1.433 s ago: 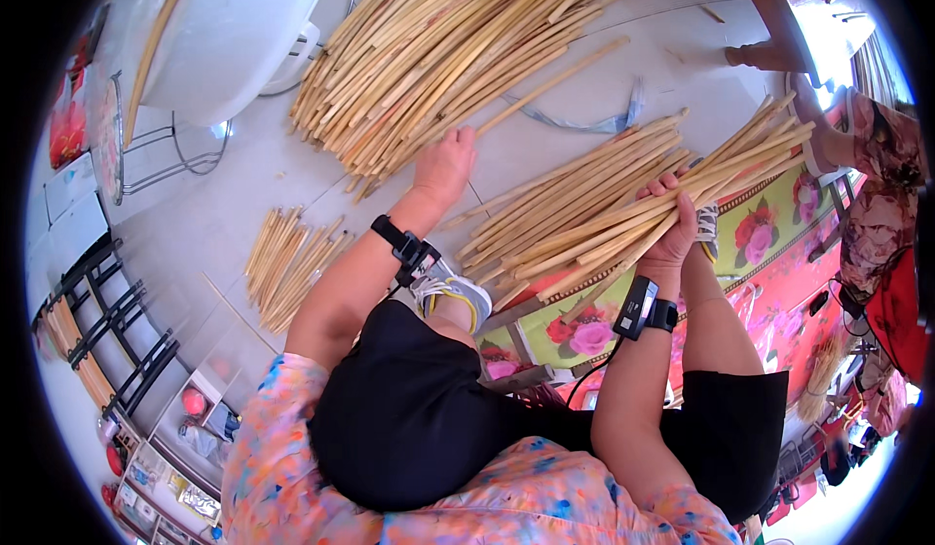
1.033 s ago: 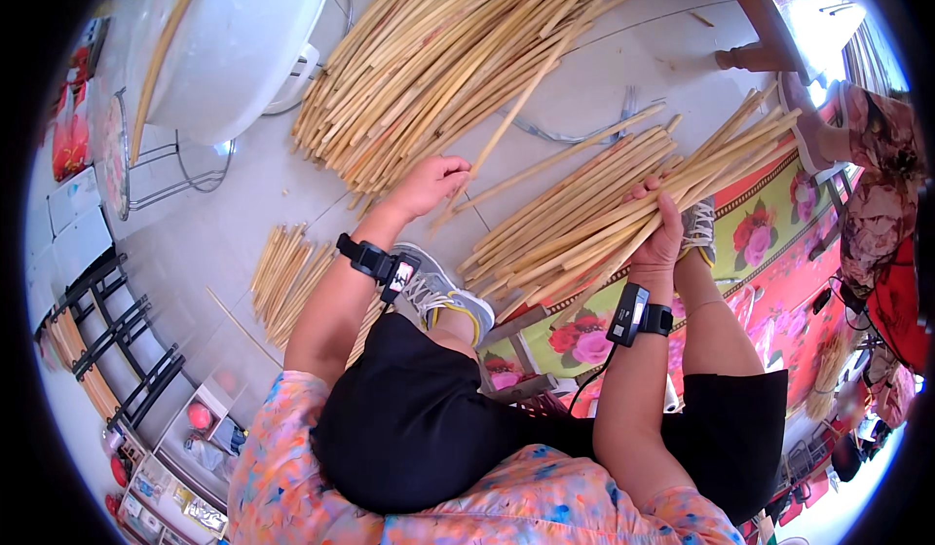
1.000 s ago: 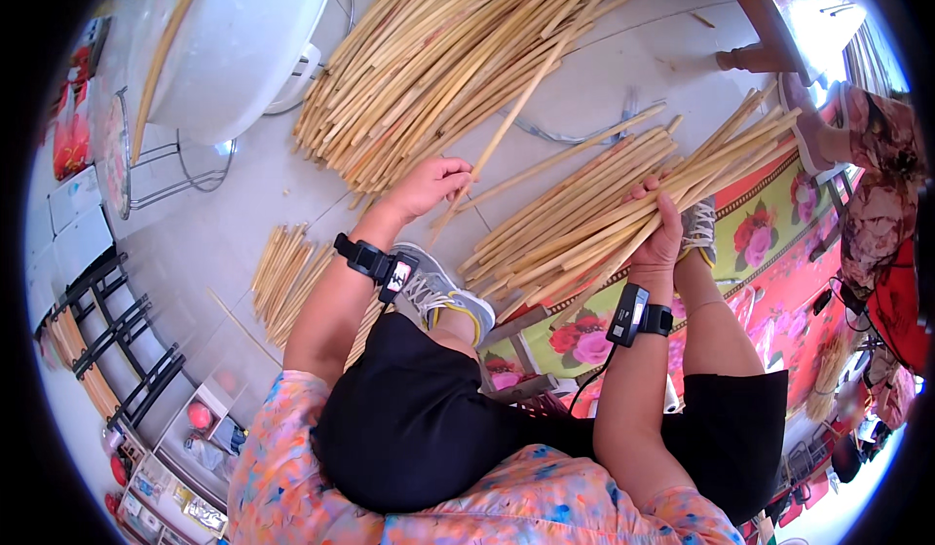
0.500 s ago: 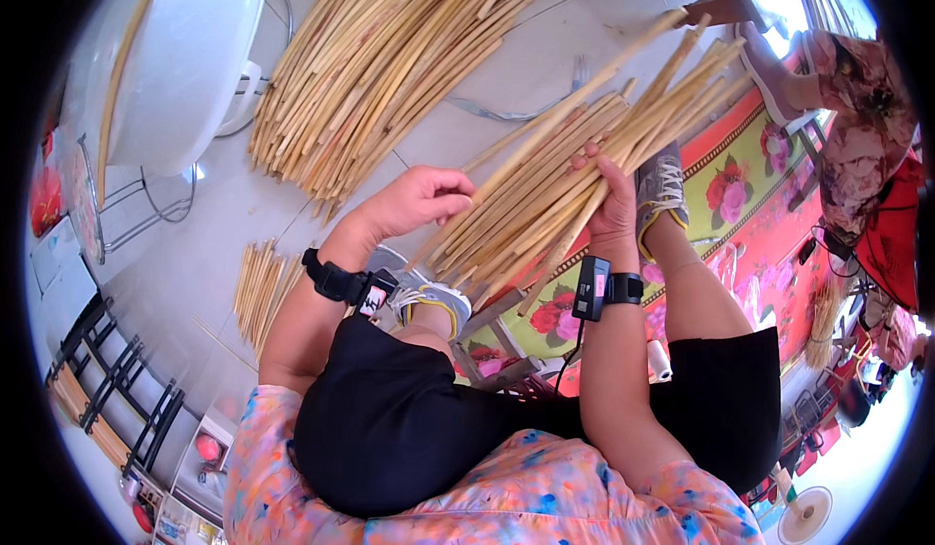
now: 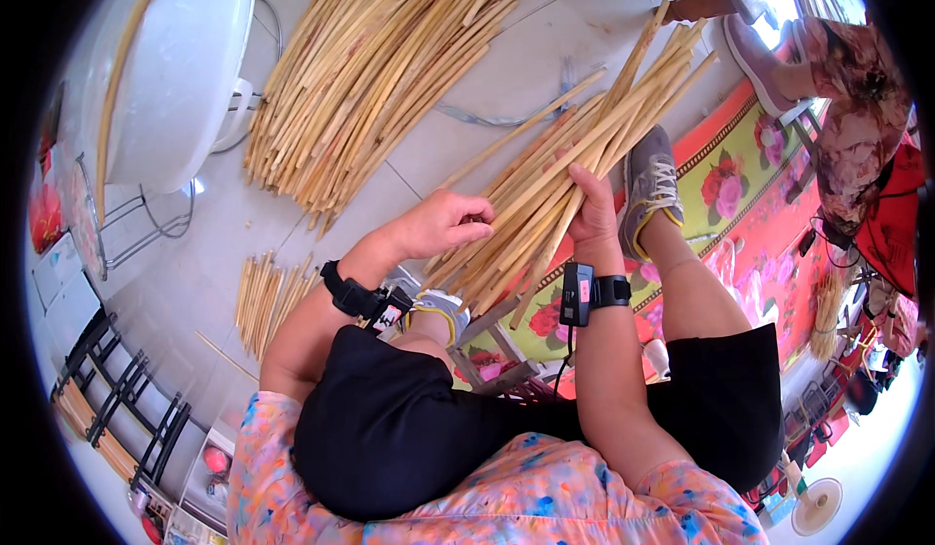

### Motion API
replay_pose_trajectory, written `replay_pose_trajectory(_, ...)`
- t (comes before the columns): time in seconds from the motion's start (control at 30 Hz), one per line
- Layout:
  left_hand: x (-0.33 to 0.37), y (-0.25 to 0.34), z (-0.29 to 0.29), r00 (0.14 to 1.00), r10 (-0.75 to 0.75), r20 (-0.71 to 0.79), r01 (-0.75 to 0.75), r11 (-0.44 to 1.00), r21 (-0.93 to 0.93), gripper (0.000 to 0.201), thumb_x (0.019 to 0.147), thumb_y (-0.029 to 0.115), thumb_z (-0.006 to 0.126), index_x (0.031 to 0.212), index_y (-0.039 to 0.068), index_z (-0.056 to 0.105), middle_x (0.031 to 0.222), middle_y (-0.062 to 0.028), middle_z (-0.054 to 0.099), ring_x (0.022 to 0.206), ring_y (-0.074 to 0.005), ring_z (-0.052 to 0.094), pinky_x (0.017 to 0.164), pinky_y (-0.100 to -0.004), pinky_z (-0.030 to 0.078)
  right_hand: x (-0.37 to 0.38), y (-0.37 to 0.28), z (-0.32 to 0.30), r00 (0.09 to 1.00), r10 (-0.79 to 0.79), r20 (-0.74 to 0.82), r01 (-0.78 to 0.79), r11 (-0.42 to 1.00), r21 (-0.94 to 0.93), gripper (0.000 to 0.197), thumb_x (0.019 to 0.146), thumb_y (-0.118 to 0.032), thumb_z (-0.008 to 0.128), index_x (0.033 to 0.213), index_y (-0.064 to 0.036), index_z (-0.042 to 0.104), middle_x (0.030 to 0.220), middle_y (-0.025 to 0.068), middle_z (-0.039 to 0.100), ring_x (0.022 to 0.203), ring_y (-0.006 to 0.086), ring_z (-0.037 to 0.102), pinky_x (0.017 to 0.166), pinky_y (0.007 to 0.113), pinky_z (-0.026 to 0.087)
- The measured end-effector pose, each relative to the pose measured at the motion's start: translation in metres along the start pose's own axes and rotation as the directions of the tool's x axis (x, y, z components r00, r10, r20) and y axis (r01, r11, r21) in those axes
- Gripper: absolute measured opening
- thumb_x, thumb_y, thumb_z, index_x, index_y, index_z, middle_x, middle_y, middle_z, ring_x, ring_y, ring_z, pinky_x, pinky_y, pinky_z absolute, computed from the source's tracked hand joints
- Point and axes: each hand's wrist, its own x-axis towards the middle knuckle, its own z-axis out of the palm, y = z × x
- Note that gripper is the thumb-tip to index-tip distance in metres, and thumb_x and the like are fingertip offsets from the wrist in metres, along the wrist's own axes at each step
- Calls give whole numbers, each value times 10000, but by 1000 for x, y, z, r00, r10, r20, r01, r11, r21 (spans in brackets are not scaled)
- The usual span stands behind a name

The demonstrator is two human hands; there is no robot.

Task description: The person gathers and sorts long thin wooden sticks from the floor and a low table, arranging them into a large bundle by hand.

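Note:
A bundle of long, pale wooden sticks (image 5: 531, 219) slants across in front of me, from beside my shoe up to the right. Around its right side my right hand (image 5: 592, 209) is closed, thumb on top and fingers mostly hidden beneath. My left hand (image 5: 443, 224) is at the bundle's left edge, fingers curled together; whether they pinch a stick cannot be made out. Just beyond lies a larger heap of similar sticks (image 5: 365, 77) on the tiled floor. A small pile of shorter sticks (image 5: 268, 297) rests left of my left forearm.
A big white basin (image 5: 185, 68) stands on a wire stand at the far left. Beneath the bundle and to its right is a flowered red and green cloth (image 5: 716, 189). Another person's leg (image 5: 842, 107) is at the right, near a wooden furniture leg (image 5: 696, 4).
My right hand has shifted left and slightly nearer with the bundle. My left hand has come down and right, closer against the sticks. The whole view has moved slightly.

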Motion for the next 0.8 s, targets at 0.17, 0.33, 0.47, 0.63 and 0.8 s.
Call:
replay_pose_trajectory(0.17, 4, -4, 1, 994, -24, -111, 17, 998, -68, 158, 859, 151, 583, 905, -1, 580, 655, -37, 552, 589, -91, 493, 557, -257, 427, -2, 3, 1, 998, 17, 60, -21, 998, 60, 411, 762, -65, 648, 1123, -19, 456, 922, 78, 575, 814, 216, 603, 705, 344, 532)
replay_pose_trajectory(0.33, 9, -28, -5, 941, 17, -337, -27, 999, -25, 143, 848, 141, 588, 879, 1, 590, 671, -54, 572, 598, -119, 525, 572, -276, 442, -2, 5, -3, 997, 21, 69, -26, 997, 76, 434, 757, -54, 645, 1138, -33, 439, 931, 81, 566, 810, 220, 595, 702, 338, 525)
replay_pose_trajectory(0.47, 7, -51, -20, 890, -9, -457, 157, 944, 289, 139, 823, 146, 605, 867, 13, 600, 737, -127, 614, 622, -234, 580, 603, -321, 463, 0, 2, -4, 996, -16, 90, 7, 995, 104, 415, 753, -46, 640, 1119, -30, 444, 928, 87, 552, 818, 219, 574, 712, 327, 506)
replay_pose_trajectory(0.63, 9, -76, -21, 845, 88, -527, 184, 879, 441, 143, 810, 152, 605, 871, 22, 606, 802, -157, 625, 697, -305, 602, 636, -365, 477, 1, -4, -10, 996, -42, 82, 35, 996, 84, 405, 768, -52, 618, 1125, -40, 426, 956, 82, 530, 838, 222, 554, 739, 337, 492)
replay_pose_trajectory(0.8, 14, -47, -6, 915, 176, -362, -110, 975, 195, 200, 818, 125, 588, 994, 29, 584, 777, -140, 621, 666, -251, 596, 630, -323, 477, 0, 1, -8, 994, -15, 108, 1, 992, 124, 400, 784, -31, 594, 1143, -59, 421, 961, 83, 520, 867, 232, 546, 759, 353, 491)
